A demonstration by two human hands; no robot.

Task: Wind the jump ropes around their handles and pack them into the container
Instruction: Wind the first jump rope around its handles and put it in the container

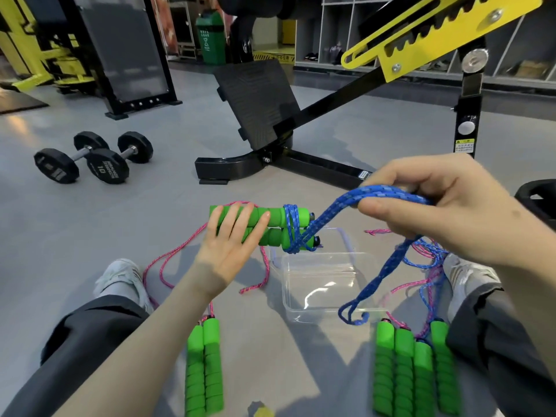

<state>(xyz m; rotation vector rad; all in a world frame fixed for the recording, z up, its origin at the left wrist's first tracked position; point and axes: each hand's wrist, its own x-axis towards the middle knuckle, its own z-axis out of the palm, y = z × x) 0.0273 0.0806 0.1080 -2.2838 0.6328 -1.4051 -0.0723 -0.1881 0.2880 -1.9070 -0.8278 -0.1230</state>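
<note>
Though barely started, clasped green handles [264, 225] in left grip [228, 251] over clear container [319, 296]; pinched blue rope [328, 213] in right grip [436, 206], few turns wound; packed nothing yet, left other handles [415, 365] unwound on floor [150, 206]

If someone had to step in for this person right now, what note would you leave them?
Left hand grips a pair of green foam handles, a few turns of blue braided rope wound near one end. Right hand pinches the loose blue rope, fingers curled. Clear plastic container on the floor holds nothing yet. To do: finish winding, pack it, then wind the pink-rope handle pair and four more green handles on the floor.
</note>
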